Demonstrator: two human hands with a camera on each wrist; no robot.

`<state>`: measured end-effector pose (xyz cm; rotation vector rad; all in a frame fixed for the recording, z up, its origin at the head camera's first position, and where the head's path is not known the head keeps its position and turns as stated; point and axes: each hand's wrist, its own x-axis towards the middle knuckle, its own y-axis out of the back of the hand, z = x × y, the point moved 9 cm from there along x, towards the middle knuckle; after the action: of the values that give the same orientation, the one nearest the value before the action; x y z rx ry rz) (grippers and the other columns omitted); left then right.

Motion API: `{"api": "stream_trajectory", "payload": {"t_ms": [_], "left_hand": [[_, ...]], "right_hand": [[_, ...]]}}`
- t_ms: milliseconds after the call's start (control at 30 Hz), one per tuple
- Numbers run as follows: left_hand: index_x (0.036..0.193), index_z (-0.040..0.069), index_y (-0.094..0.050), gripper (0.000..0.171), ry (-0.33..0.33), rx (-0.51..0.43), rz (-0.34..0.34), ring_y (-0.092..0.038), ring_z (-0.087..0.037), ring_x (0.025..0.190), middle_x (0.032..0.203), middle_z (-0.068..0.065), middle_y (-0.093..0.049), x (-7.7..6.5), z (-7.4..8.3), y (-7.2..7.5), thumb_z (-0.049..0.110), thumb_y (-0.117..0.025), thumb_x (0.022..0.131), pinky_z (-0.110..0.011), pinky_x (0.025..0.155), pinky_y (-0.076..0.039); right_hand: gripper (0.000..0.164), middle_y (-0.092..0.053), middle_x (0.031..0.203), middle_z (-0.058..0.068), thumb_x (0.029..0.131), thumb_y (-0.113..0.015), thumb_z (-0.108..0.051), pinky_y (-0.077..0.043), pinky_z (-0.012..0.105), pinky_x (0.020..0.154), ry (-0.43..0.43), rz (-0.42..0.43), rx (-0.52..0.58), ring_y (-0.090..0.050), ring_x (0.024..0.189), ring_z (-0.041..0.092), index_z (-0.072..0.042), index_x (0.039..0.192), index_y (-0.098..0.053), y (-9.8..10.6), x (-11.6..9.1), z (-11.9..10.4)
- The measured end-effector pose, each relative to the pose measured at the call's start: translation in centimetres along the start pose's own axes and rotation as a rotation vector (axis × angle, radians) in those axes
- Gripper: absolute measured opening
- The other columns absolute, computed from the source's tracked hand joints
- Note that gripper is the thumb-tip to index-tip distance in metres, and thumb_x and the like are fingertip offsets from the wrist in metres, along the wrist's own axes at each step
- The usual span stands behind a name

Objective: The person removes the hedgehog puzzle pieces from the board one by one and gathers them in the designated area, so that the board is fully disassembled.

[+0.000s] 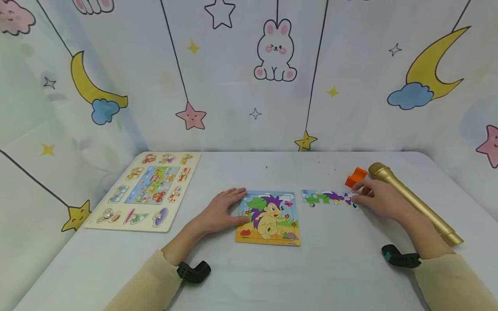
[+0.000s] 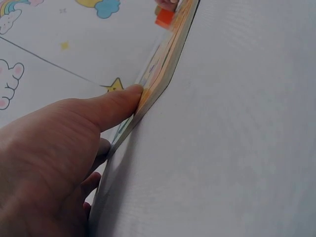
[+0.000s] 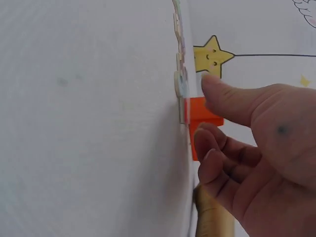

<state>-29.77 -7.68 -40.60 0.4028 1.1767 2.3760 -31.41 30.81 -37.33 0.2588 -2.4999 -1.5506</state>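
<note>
A square hedgehog jigsaw puzzle [image 1: 268, 218] lies flat on the table in the head view. My left hand [image 1: 221, 211] rests at its left side, fingers extended, the thumb [image 2: 126, 98] touching the board's edge in the left wrist view. To the right lies a row of loose jigsaw pieces [image 1: 327, 197] in green, purple and white. My right hand [image 1: 379, 198] is at the row's right end, palm seen in the right wrist view. Its thumb [image 3: 229, 101] and bent fingers [image 3: 212, 165] stand apart, and nothing shows between them.
A larger wooden vehicle puzzle board [image 1: 116, 222] lies at the back left. An orange block [image 1: 355, 177] stands behind the right hand. Beside the right forearm lies a gold microphone [image 1: 412, 201]. A patterned cloth [image 1: 233, 86] hangs behind the table.
</note>
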Motion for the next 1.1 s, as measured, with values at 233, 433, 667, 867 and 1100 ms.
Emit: {"api": "stream_trajectory", "payload": {"t_ms": [233,433,667,867,1100], "left_hand": [[0.153,0.004,-0.044,0.081,-0.02,0.007,0.0,-0.024,-0.036,0.149,0.159,-0.009,-0.038,0.1,0.3,0.0,0.042,-0.073,0.088,-0.057,0.119,-0.018],[0.153,0.004,-0.043,0.084,-0.028,0.008,-0.012,-0.024,-0.036,0.149,0.16,-0.009,-0.037,0.2,0.4,-0.1,0.044,-0.075,0.086,-0.056,0.119,-0.016],[0.154,0.005,-0.041,0.088,-0.024,0.004,-0.036,-0.022,-0.036,0.149,0.161,-0.008,-0.035,0.0,0.3,0.0,0.044,-0.077,0.084,-0.058,0.119,-0.016],[0.154,0.007,-0.042,0.087,-0.033,0.009,-0.038,-0.022,-0.036,0.149,0.162,-0.006,-0.034,-0.2,0.2,0.3,0.045,-0.077,0.084,-0.059,0.118,-0.018],[0.153,0.006,-0.044,0.086,-0.082,0.024,-0.02,-0.027,-0.036,0.148,0.16,-0.007,-0.037,-0.3,0.3,0.5,0.048,-0.077,0.085,-0.06,0.116,-0.022]], "right_hand": [[0.034,-0.064,0.093,0.003,0.096,-0.072,-0.027,-0.053,0.033,0.069,0.021,-0.005,0.063,-0.062,0.087,0.025,-0.002,0.117,-0.065,0.4,0.3,-3.1],[0.035,-0.065,0.101,0.006,0.097,-0.07,-0.025,-0.054,0.032,0.068,0.036,-0.066,0.183,-0.063,0.089,0.024,-0.004,0.125,-0.063,-0.8,1.5,-7.8],[0.038,-0.065,0.106,0.005,0.097,-0.07,-0.024,-0.056,0.032,0.078,0.092,-0.152,0.299,-0.062,0.097,0.024,-0.004,0.129,-0.062,-4.2,3.3,-13.8],[0.038,-0.065,0.104,0.003,0.096,-0.072,-0.022,-0.057,0.031,0.078,0.162,-0.225,0.354,-0.063,0.093,0.02,-0.004,0.128,-0.062,-7.6,4.2,-18.9],[0.037,-0.064,0.1,-0.002,0.093,-0.076,-0.024,-0.054,0.028,0.077,0.17,-0.278,0.336,-0.059,0.089,0.017,-0.006,0.123,-0.065,-10.9,4.4,-21.3]]}}
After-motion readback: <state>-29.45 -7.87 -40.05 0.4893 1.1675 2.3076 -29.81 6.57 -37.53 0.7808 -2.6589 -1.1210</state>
